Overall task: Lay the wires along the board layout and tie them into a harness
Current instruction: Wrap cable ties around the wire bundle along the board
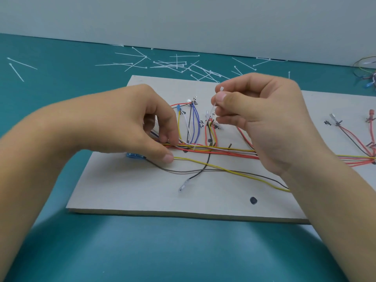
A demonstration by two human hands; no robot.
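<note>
A pale layout board [132, 192] lies on the teal table with a bundle of red, yellow, white and black wires [227, 151] running across its middle. Short branches of blue, white and yellow wire [193, 123] rise toward marked spots at the back. My left hand [130, 129] pinches the bundle at its left end, the thumb pressing near a loose yellow wire [203, 163]. My right hand [262, 117] hovers above the board and pinches a white cable tie [213, 106] upright between thumb and fingers. A loose black wire [201, 171] ends in a clear terminal near the board's front.
Several spare white cable ties [177, 65] lie scattered on the table behind the board. A blue connector [134, 155] sits under my left palm. More wire branches with terminals [350, 135] spread at the board's right. A tangle of wires [366, 74] lies far right.
</note>
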